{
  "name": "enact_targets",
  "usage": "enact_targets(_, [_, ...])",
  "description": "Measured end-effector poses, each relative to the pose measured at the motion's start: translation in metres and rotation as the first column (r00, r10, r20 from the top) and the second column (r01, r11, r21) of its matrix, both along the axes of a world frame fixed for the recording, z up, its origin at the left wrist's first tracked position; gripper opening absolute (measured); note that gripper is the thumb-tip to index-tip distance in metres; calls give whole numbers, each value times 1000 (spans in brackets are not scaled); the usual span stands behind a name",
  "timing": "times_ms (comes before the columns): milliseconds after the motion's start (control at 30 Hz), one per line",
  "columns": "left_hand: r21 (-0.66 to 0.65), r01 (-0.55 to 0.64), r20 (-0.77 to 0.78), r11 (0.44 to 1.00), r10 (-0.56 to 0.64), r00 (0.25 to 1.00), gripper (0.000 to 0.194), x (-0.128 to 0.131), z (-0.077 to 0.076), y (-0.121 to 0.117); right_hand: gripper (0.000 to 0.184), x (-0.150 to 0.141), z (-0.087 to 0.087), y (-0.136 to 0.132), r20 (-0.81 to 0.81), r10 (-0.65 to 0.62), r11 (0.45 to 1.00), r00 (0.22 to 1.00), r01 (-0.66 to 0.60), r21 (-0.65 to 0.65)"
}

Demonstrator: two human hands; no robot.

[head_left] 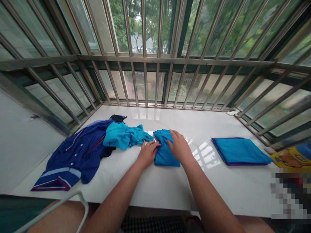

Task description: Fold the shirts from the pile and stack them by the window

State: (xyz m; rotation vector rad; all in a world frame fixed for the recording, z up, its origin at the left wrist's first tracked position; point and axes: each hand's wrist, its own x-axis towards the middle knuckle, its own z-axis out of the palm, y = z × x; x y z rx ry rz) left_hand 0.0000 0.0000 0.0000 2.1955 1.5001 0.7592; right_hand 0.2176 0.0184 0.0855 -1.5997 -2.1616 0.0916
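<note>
Left hand: The left hand [147, 154] is held palm down and unclenched, its fingers [153, 145] laid against the near edge of the bright blue folded garment [164, 153]. Whether that edge is being pinched cannot be told.

Right hand: The right hand [179, 147] is pressed open on top of the garment, with no clenched grip shown.

Garment: The bright blue folded garment is lying on the white marble ledge [201, 124], between both hands and just beside the crumpled turquoise garment [123, 137].

Nearby cloth: A navy uniform jacket [80, 155] with white buttons is spread to the left, overlapped by the turquoise garment. A flat-folded teal garment with purple trim [239, 151] is placed well apart to the right.

Risk at the folds: The layers could be loosened if the hands are lifted abruptly, since the bundle appears to be held together mainly by pressure.

Risk on the surface: Sliding could be caused by the polished marble if the bundle is pushed sideways. The turquoise garment could also be dragged along if its trailing end is caught.

Risk at the edge: The navy uniform jacket is spread close to the front of the ledge, so its hem could be pulled over if it is snagged by an arm.
</note>
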Motion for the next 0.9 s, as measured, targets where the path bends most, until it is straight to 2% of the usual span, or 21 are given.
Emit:
enact_targets(100, [13, 9, 8, 1000, -9, 1000, 38, 2, -3, 1, 56, 6, -43, 14, 92, -40, 988, 995, 53, -144])
enact_targets(167, [48, -85, 35, 995, 84, 996, 36, 3, -9, 4, 53, 12, -57, 15, 66, -139, 976, 988, 148, -158])
enact_targets(233, [105, -262, 94, 959, 253, 963, 42, 2, -17, 8, 54, 18, -63, 14, 21, -248, 953, 968, 248, -173])
enact_targets(300, [154, -442, 186, 884, 414, 891, 56, 0, -24, 11, 53, 26, -64, 15, -11, -325, 928, 946, 317, -195])
enact_targets(367, [177, -534, 275, 827, 479, 833, 65, -4, -26, 12, 45, 38, -63, 15, -51, -390, 908, 919, 375, -188])
enact_targets(433, [192, -537, 333, 821, 460, 823, 61, -7, -24, 11, 39, 55, -62, 14, -117, -471, 880, 874, 456, -134])
enact_targets(500, [187, -506, 371, 842, 416, 830, 51, -8, -18, 9, 37, 72, -59, 13, -213, -550, 830, 808, 557, -31])
enact_targets(567, [111, -437, 406, 893, 361, 840, 44, -8, -11, 5, 37, 83, -56, 11, -332, -559, 777, 760, 620, 111])
enact_targets(600, [47, -371, 424, 927, 318, 848, 44, -8, -8, 3, 37, 84, -54, 10, -391, -516, 767, 763, 614, 186])
enact_targets(633, [-24, -286, 442, 958, 267, 856, 46, -8, -6, 1, 36, 81, -52, 7, -436, -431, 783, 790, 567, 253])
enact_targets(667, [-90, -193, 464, 977, 212, 860, 51, -9, -4, -1, 33, 74, -49, 4, -464, -303, 825, 833, 473, 309])
enact_targets(733, [-173, -45, 509, 984, 129, 851, 66, -11, -5, -2, 28, 51, -45, -6, -458, 51, 925, 887, 131, 357])
enact_targets(767, [-185, -22, 519, 983, 116, 847, 76, -13, -7, -2, 27, 38, -43, -12, -447, 237, 937, 863, -82, 339])
enact_targets(833, [-164, -97, 486, 982, 166, 858, 95, -16, -12, 0, 33, 14, -42, -22, -452, 505, 863, 735, -429, 267])
enact_targets(867, [-141, -171, 447, 975, 217, 868, 101, -17, -14, 1, 36, 6, -42, -24, -465, 565, 822, 681, -516, 242])
enact_targets(900, [-117, -243, 402, 963, 269, 875, 101, -17, -16, 2, 38, 2, -43, -25, -477, 576, 810, 664, -539, 228])
